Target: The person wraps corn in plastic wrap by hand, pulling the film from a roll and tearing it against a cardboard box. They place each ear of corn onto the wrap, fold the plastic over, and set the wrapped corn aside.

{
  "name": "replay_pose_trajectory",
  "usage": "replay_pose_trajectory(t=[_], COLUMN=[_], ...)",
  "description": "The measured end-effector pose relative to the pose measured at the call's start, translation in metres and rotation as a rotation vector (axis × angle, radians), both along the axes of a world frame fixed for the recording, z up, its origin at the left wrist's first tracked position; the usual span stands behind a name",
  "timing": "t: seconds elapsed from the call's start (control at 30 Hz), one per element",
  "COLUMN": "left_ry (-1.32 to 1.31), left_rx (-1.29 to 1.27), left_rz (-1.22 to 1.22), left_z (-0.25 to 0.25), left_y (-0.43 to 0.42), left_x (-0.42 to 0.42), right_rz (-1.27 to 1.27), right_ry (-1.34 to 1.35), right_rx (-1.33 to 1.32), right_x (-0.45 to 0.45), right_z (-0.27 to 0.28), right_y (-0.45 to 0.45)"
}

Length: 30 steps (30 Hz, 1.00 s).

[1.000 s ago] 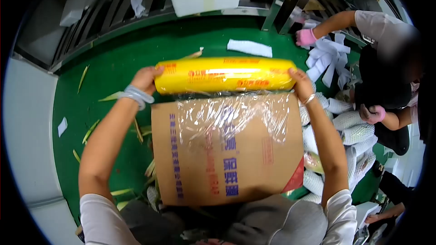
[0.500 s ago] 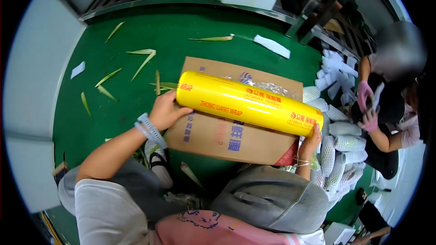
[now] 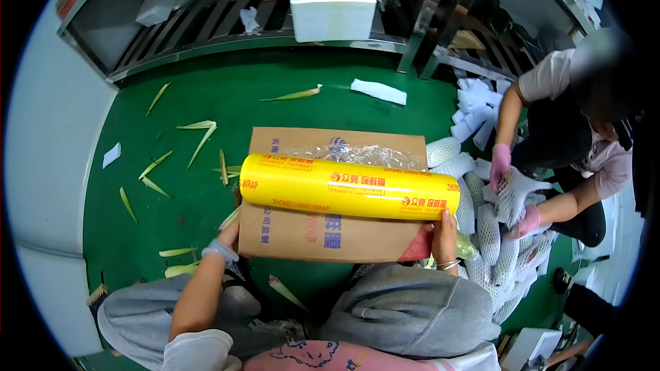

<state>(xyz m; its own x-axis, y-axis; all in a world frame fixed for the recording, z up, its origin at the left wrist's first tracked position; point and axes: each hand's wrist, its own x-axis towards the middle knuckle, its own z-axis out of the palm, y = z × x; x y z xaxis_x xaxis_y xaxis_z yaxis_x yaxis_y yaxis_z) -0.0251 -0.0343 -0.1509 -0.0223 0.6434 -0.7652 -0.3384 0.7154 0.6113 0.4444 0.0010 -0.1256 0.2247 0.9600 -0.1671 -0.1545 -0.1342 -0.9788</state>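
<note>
A yellow roll of cling wrap (image 3: 350, 189) lies across a cardboard box (image 3: 295, 237) in front of my knees. My right hand (image 3: 445, 237) grips the roll's right end, a finger showing against its front edge. My left hand (image 3: 229, 233) is down beside the box's left side, off the roll. Its fingers are mostly hidden, and a pale green corn husk piece (image 3: 231, 218) shows right at them; whether it is held is unclear. Crumpled clear film (image 3: 371, 154) sits on the box behind the roll.
Corn husks (image 3: 199, 139) litter the green floor (image 3: 227, 106). Foam-netted pieces (image 3: 488, 233) pile up at right, where a co-worker in pink gloves (image 3: 528, 222) handles one. A slatted metal rack (image 3: 227, 27) holding a white foam box (image 3: 333, 17) stands ahead.
My left hand has left the roll's left end and moved down beside the box. The roll now lies straighter across the box. The co-worker's hands have lowered to the netted pile.
</note>
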Motion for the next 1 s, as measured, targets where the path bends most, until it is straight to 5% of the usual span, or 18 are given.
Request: replay_pose_trajectory(t=[0.07, 0.1, 0.13, 0.17, 0.23, 0.37, 0.57, 0.63, 0.67, 0.8, 1.0], left_ry=[0.327, 0.593, 0.466, 0.64, 1.074, 1.405, 1.555, 1.369, 1.537, 1.403, 1.389], left_rx=[-0.048, 0.57, 0.25, 0.304, 0.48, 0.925, 0.845, 0.754, 0.845, 0.75, 0.234], left_rz=[-0.264, -0.531, -0.206, -0.173, -0.367, -0.694, -0.806, -0.779, -0.793, -0.739, -0.854], left_z=[-0.041, -0.117, -0.033, -0.044, -0.033, -0.047, -0.115, -0.132, -0.129, -0.154, -0.069], left_y=[0.053, 0.085, 0.119, 0.156, 0.218, 0.319, 0.402, 0.408, 0.399, 0.335, 0.172], left_x=[-0.048, -0.099, -0.061, -0.072, -0.068, -0.049, -0.007, -0.001, 0.002, -0.017, -0.119], right_rz=[-0.022, -0.021, -0.079, -0.083, -0.098, -0.054, -0.142, -0.141, -0.123, -0.014, -0.083], right_ry=[-0.02, -0.042, -0.008, -0.013, -0.128, -0.376, 0.266, 0.284, 0.273, 0.065, -0.089], right_rx=[0.017, 0.038, 0.036, 0.016, 0.044, -0.014, -0.03, -0.068, -0.052, 0.004, 0.006], right_x=[0.002, 0.001, -0.001, 0.0, 0.007, 0.033, 0.021, 0.03, 0.035, 0.049, 0.036], right_z=[-0.006, -0.01, -0.012, -0.012, -0.025, -0.053, -0.049, -0.049, -0.047, -0.035, -0.035], right_y=[-0.003, -0.003, -0.005, -0.008, -0.015, -0.043, -0.055, -0.063, -0.068, -0.063, -0.031])
